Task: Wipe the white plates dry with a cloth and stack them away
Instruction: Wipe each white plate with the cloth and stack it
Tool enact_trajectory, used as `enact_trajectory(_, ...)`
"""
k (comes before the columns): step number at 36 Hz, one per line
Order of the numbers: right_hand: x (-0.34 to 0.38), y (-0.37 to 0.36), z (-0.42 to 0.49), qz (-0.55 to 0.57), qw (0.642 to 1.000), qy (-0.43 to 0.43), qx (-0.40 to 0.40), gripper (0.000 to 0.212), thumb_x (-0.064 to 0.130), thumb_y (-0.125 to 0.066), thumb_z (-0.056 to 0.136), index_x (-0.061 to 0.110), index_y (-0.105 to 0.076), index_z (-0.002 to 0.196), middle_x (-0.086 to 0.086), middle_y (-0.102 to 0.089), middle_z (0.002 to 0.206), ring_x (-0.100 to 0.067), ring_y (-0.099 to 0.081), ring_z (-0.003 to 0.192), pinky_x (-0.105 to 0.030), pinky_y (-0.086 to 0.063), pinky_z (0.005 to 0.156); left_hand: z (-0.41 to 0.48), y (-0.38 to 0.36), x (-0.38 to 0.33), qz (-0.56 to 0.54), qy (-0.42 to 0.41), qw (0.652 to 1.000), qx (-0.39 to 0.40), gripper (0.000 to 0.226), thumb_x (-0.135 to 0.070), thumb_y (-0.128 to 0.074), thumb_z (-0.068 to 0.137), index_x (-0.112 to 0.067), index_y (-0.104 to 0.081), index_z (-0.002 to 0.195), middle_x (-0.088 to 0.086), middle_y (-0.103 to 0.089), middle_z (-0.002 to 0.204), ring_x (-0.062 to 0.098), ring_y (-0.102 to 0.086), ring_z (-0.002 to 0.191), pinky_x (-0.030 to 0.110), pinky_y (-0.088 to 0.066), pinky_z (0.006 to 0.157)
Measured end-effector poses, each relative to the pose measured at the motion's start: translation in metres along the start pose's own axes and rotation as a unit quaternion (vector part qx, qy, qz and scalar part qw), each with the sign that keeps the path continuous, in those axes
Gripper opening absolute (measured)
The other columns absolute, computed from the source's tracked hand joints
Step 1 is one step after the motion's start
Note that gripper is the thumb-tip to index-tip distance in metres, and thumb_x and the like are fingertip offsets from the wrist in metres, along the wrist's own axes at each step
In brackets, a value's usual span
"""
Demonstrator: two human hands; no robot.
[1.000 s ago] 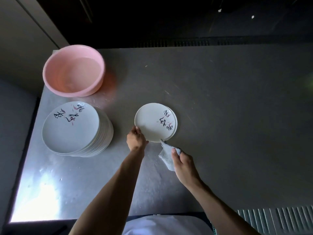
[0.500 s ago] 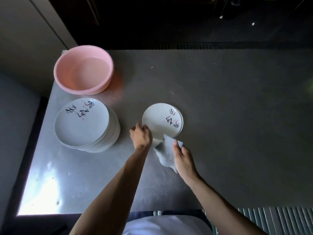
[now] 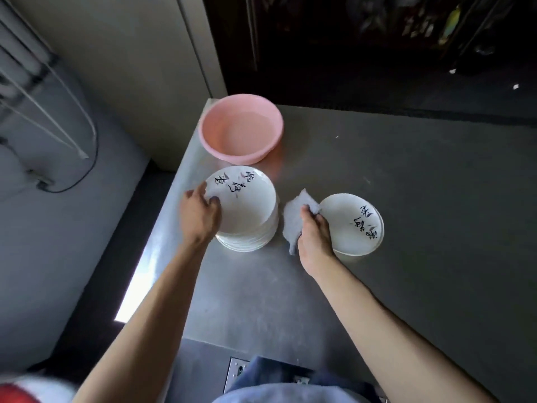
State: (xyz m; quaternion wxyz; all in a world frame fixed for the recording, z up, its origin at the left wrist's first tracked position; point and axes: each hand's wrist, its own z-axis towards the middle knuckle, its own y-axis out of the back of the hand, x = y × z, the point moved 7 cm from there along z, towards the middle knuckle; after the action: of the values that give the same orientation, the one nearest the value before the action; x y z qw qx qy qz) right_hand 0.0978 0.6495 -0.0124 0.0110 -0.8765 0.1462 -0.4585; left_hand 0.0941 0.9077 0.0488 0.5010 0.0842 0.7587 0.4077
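A tall stack of white plates (image 3: 247, 210) with black brush writing stands near the table's left edge. My left hand (image 3: 200, 212) grips the left rim of the top plate, thumb on its face. To the right lies a low pile of two or three white plates (image 3: 350, 225) with the same writing. My right hand (image 3: 313, 234) holds a crumpled pale cloth (image 3: 293, 218) between the two piles and covers the low pile's left rim.
A pink plastic basin (image 3: 242, 128) holding water sits at the table's far left corner, just behind the tall stack. The grey metal table (image 3: 421, 228) drops off on the left to a dark floor. A wall with cables stands further left.
My left hand left the low pile and moved left onto the top plate of the tall stack. My right hand with the cloth rose to the low pile's left rim. The camera swung left.
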Motion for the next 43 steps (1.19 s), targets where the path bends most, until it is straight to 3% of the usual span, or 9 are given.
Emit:
enact_trajectory(8,0.007,-0.027,-0.013,-0.074,0.997,0.010,-0.015,0.041,0.041,-0.053,0.100,0.014,-0.056,0.131,-0.004,-0.059,0.135,-0.020,-0.054,0.125,-0.038,-0.037,0.113,-0.001,0.009,0.027,-0.045,0.019,0.999,0.024,0.018,-0.003,-0.048,0.092,0.007,-0.062,0.098,0.037,-0.060,0.105,0.050,-0.055,0.114,0.053,-0.052,0.088)
enact_trajectory(11,0.008,-0.034,-0.018,-0.103,0.994,0.026,-0.011,0.038,0.038,-0.051,0.102,0.012,-0.056,0.128,-0.006,-0.059,0.134,-0.021,-0.054,0.125,-0.037,-0.037,0.113,0.002,0.010,0.032,-0.087,0.046,0.995,0.023,0.018,-0.010,-0.044,0.085,0.005,-0.053,0.082,0.019,-0.051,0.079,0.035,-0.050,0.077,0.035,-0.038,0.064)
enact_trajectory(16,0.011,-0.038,-0.020,-0.128,0.991,0.040,-0.017,0.019,0.037,-0.049,0.102,0.020,-0.054,0.105,-0.003,-0.062,0.115,-0.022,-0.058,0.111,-0.031,-0.044,0.094,0.007,0.011,0.034,-0.206,0.082,0.975,0.013,0.034,-0.007,-0.051,0.098,-0.027,-0.063,0.072,-0.008,-0.061,0.077,0.007,-0.055,0.069,0.021,-0.044,0.063)
enact_trajectory(24,0.015,-0.022,-0.022,-0.093,0.994,0.040,-0.046,0.025,0.040,-0.050,0.099,0.021,-0.058,0.114,-0.001,-0.066,0.121,-0.022,-0.061,0.112,-0.037,-0.047,0.101,-0.002,0.005,0.012,-0.197,-0.012,0.980,0.011,0.014,-0.028,-0.043,0.109,-0.014,-0.046,0.109,-0.004,-0.053,0.082,0.010,-0.055,0.068,0.028,-0.046,0.060)
enact_trajectory(28,0.028,0.005,-0.025,-0.067,0.991,0.078,-0.088,0.018,0.037,-0.050,0.098,0.028,-0.065,0.093,0.010,-0.071,0.100,-0.010,-0.064,0.095,-0.021,-0.044,0.071,-0.021,-0.011,-0.011,-0.266,-0.025,0.963,0.045,0.013,-0.039,-0.038,0.109,-0.025,-0.039,0.108,-0.002,-0.057,0.090,0.013,-0.062,0.070,0.031,-0.053,0.050)
enact_trajectory(33,0.045,0.051,-0.030,-0.043,0.982,0.114,-0.144,0.025,0.042,-0.048,0.102,0.027,-0.058,0.119,0.014,-0.062,0.118,-0.007,-0.053,0.106,-0.026,-0.036,0.095,-0.049,-0.043,-0.025,-0.370,0.040,0.921,0.115,0.019,-0.029,-0.037,0.113,-0.035,-0.048,0.127,-0.006,-0.062,0.118,0.016,-0.062,0.108,0.042,-0.063,0.067)
enact_trajectory(37,0.076,0.081,-0.061,-0.117,0.929,0.290,-0.199,0.022,0.030,-0.044,0.105,0.015,-0.060,0.100,0.030,-0.057,0.076,0.022,-0.052,0.085,0.007,-0.028,0.081,-0.084,-0.069,-0.034,-0.409,0.035,0.902,0.133,0.036,-0.028,-0.036,0.114,-0.028,-0.054,0.146,-0.006,-0.059,0.142,0.021,-0.058,0.128,0.044,-0.065,0.083)
enact_trajectory(39,0.078,0.088,-0.072,-0.151,0.906,0.346,-0.193,0.031,0.029,-0.045,0.104,0.010,-0.059,0.083,0.014,-0.049,0.068,0.006,-0.049,0.074,0.005,-0.032,0.075,-0.103,-0.085,-0.036,-0.417,0.036,0.893,0.164,0.035,-0.032,-0.039,0.114,-0.031,-0.058,0.143,-0.006,-0.064,0.139,0.022,-0.061,0.128,0.048,-0.065,0.080)
enact_trajectory(43,0.041,0.096,-0.062,-0.291,0.907,0.284,-0.108,0.038,0.051,-0.041,0.097,0.023,-0.049,0.071,0.024,-0.047,0.065,-0.008,-0.041,0.072,-0.013,-0.037,0.063,-0.139,-0.113,-0.033,-0.402,0.050,0.883,0.239,0.031,-0.036,-0.040,0.114,-0.047,-0.065,0.129,-0.009,-0.071,0.129,0.021,-0.068,0.118,0.043,-0.066,0.072)
